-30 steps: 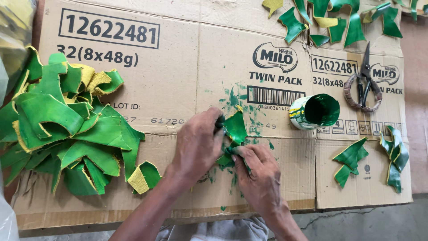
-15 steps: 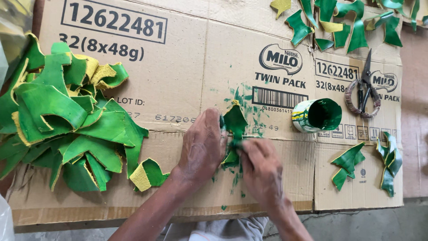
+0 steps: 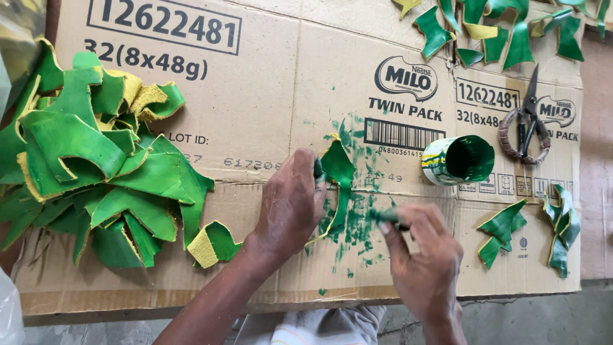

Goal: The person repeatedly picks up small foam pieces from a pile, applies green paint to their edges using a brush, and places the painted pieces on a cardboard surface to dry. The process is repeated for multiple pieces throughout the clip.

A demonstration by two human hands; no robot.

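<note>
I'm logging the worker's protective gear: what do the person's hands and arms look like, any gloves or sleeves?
Both the left hand and right hand are bare, with no gloves, rings or watch visible. The forearms are uncovered as far as the frame shows, so no sleeves appear.

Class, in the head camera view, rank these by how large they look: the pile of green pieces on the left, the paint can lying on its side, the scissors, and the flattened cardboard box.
1. Flattened cardboard box
2. Pile of green pieces
3. Paint can and scissors: they look about alike, so I would not rank them.

Matt brown cardboard (image 3: 255,83) under glossy, wet-looking green-painted pieces (image 3: 96,166)
</note>
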